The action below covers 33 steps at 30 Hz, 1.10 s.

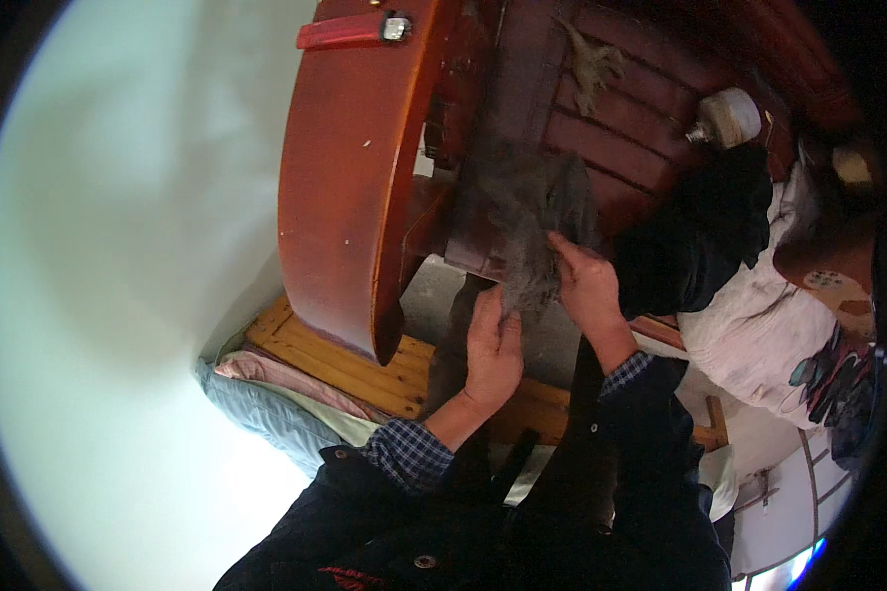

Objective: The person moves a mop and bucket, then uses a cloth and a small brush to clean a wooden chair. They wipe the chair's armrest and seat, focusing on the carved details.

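Note:
My left hand (pixel 495 347) pinches the lower edge of a thin, dark grey piece of fabric or fibrous material (pixel 530 258). Gripping the same piece on its right side is my right hand (pixel 591 284), its index finger pointing up and left along it. The grey piece hangs between both hands over the front edge of a dark red slatted wooden seat (pixel 621 148). Its upper part is blurred, so its exact outline cannot be told. A tan, frayed scrap (pixel 593 66) lies farther back on the slats.
A curved wooden armrest (pixel 340 185) with a red lighter (pixel 355 31) stands at left. A light bulb (pixel 728 118) and black cloth (pixel 698 236) are at right, beside a pale padded cover (pixel 761 332). Below is a yellowish wooden bench (pixel 340 362) with folded fabrics (pixel 266 399).

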### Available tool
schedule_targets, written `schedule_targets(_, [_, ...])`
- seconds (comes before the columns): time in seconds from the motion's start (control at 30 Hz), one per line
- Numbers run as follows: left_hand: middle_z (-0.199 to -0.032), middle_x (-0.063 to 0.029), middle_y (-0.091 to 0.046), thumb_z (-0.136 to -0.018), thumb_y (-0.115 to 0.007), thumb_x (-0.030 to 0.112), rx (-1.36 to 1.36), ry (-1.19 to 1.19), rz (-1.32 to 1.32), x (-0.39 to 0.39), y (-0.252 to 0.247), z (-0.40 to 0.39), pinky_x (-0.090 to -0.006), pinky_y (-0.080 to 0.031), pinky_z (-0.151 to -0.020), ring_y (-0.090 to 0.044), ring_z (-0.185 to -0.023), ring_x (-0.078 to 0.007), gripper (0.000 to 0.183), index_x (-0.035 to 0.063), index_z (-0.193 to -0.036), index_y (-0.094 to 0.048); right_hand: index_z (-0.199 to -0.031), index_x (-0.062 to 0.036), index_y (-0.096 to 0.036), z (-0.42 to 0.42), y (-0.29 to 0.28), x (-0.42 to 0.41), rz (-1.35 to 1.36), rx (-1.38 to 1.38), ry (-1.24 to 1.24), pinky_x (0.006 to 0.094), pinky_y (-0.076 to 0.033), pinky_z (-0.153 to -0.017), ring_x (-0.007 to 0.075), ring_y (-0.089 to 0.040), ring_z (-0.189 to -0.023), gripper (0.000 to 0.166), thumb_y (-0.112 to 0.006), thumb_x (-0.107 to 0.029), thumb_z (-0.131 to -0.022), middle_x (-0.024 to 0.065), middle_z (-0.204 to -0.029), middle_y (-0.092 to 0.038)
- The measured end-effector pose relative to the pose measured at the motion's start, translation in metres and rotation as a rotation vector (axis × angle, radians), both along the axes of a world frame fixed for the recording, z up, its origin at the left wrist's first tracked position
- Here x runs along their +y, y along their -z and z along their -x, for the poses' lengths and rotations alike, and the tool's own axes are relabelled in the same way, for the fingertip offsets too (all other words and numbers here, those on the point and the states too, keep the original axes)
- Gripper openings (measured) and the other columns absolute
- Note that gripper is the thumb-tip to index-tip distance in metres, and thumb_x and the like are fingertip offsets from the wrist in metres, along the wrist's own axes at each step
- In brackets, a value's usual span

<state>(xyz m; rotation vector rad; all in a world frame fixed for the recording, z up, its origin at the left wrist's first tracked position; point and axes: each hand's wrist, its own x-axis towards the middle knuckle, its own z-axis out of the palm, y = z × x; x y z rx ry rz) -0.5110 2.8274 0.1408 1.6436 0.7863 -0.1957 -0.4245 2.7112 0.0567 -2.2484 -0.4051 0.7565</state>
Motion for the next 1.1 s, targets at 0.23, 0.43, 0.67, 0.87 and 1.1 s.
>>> schedule_targets(0.23, [-0.116,-0.0128,-0.048,-0.092,-0.042,-0.001,0.044,-0.208,0.038,-0.002,0.011,0.008,-0.0307,-0.038,-0.091,-0.048,-0.104,-0.0208,0.034,-0.0039,-0.126,-0.041,-0.121,-0.0145,-0.058,-0.026,0.013,0.044,0.096,0.045,-0.244,0.0401,-0.053,-0.067,0.0345,-0.064,-0.076,0.045,-0.052,-0.001,-0.078,0.02,-0.083,-0.063])
schedule_targets(0.43, [-0.122,-0.0141,-0.047,-0.096,-0.039,0.005,0.17,-0.232,0.037,0.01,0.039,-0.003,-0.0309,-0.037,-0.094,-0.046,-0.109,-0.0197,0.037,-0.0037,-0.132,-0.034,-0.121,-0.0137,-0.058,-0.062,0.045,0.097,0.038,-0.102,-0.454,0.0419,-0.053,-0.064,0.0335,-0.064,-0.074,0.041,-0.048,-0.006,-0.082,0.0199,-0.08,-0.064])
schedule_targets(0.67, [-0.128,-0.0081,-0.047,-0.096,-0.039,0.005,0.071,-0.314,0.071,0.022,0.067,-0.008,-0.0303,-0.04,-0.092,-0.048,-0.11,-0.017,0.039,0.0035,-0.135,-0.035,-0.132,-0.019,-0.047,-0.08,0.071,0.068,0.304,-0.049,-0.326,0.0429,-0.054,-0.062,0.0322,-0.065,-0.074,0.05,-0.047,-0.005,-0.084,0.019,-0.083,-0.064])
schedule_targets(0.87, [-0.129,-0.0117,-0.046,-0.096,-0.037,0.003,0.132,-0.347,0.177,0.015,0.077,-0.016,-0.0304,-0.033,-0.099,-0.045,-0.113,-0.0188,0.039,-0.0013,-0.134,-0.034,-0.125,-0.0137,-0.054,-0.085,0.065,0.002,0.32,-0.194,-0.09,0.0421,-0.054,-0.058,0.0321,-0.064,-0.067,0.044,-0.052,-0.005,-0.082,0.0179,-0.077,-0.063])
schedule_targets(1.1, [-0.127,-0.0089,-0.046,-0.096,-0.037,0.004,0.179,-0.317,0.13,0.015,0.066,0.004,-0.0302,-0.037,-0.094,-0.047,-0.109,-0.0182,0.04,0.0028,-0.135,-0.034,-0.124,-0.0166,-0.056,-0.01,0.023,0.02,0.115,0.008,-0.129,0.0372,-0.053,-0.056,0.0288,-0.064,-0.066,0.053,-0.059,0.001,-0.074,0.0179,-0.079,-0.061])
